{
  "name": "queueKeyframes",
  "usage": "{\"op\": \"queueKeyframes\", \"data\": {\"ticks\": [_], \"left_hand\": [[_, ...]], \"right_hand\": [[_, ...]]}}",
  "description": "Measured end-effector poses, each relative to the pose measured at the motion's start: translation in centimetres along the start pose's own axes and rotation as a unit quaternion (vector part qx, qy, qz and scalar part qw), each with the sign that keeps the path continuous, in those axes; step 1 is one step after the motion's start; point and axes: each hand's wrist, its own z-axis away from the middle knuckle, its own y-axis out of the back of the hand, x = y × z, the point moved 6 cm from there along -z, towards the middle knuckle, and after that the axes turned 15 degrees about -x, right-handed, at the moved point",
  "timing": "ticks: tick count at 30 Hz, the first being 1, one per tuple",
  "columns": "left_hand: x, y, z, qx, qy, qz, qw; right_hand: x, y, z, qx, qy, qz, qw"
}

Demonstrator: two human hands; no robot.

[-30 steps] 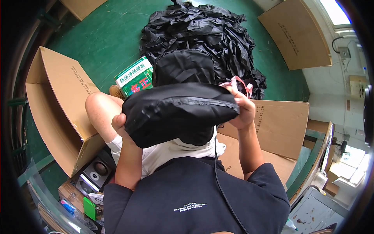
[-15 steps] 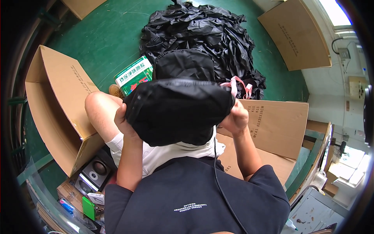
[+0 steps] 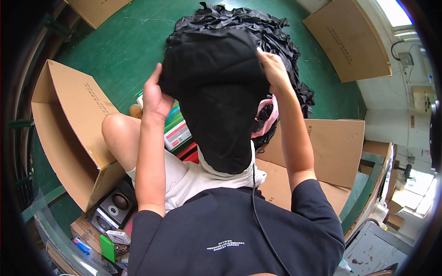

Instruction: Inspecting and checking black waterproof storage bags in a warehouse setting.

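A black, bag-like piece of fabric (image 3: 216, 96) is held up between my two hands, its lower part hanging down over my lap. My left hand (image 3: 157, 97) grips its left edge, thumb pointing up. On the opposite edge my right hand (image 3: 275, 71) has its fingers closed on the cloth. Behind the held piece lies a large crumpled heap of black fabric (image 3: 287, 50) on the floor. A pink strap (image 3: 271, 118) shows just below my right forearm's inner side. Left of the hanging cloth, a green and white printed box (image 3: 177, 133) is partly hidden.
An open cardboard box (image 3: 76, 119) stands at my left, and an opened carton (image 3: 322, 152) lies at my right. Another carton (image 3: 347, 41) is at the far right. A speaker (image 3: 119, 202) and a green card (image 3: 107, 248) sit low on the left. A thin cable (image 3: 261, 216) runs down my shirt.
Both hands have moved up and away from me, lifting the black fabric piece so that it hangs spread out. The pink strap has shifted lower and nearer.
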Motion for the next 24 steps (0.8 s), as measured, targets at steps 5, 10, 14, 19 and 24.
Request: {"op": "queueKeyframes", "data": {"ticks": [5, 10, 14, 19, 24], "left_hand": [[-2.9, 4.5, 1.2, 0.112, 0.031, -0.05, 0.992], [-3.9, 4.9, 3.0, 0.142, 0.001, -0.076, 0.987], [-4.2, 4.0, 3.0, 0.159, 0.005, -0.096, 0.983], [-4.3, 4.4, 2.9, 0.158, 0.01, -0.131, 0.979], [-6.7, 7.4, 2.5, 0.127, 0.044, -0.192, 0.972]], "right_hand": [[4.9, 0.7, 2.0, 0.051, -0.115, -0.053, 0.991], [7.2, -0.5, 4.5, 0.054, -0.081, -0.08, 0.992], [9.1, 0.0, 4.8, 0.071, -0.053, -0.133, 0.987], [8.5, 0.3, 3.7, 0.068, -0.006, -0.148, 0.987], [12.5, -0.1, 3.2, 0.07, -0.048, -0.131, 0.988]]}}
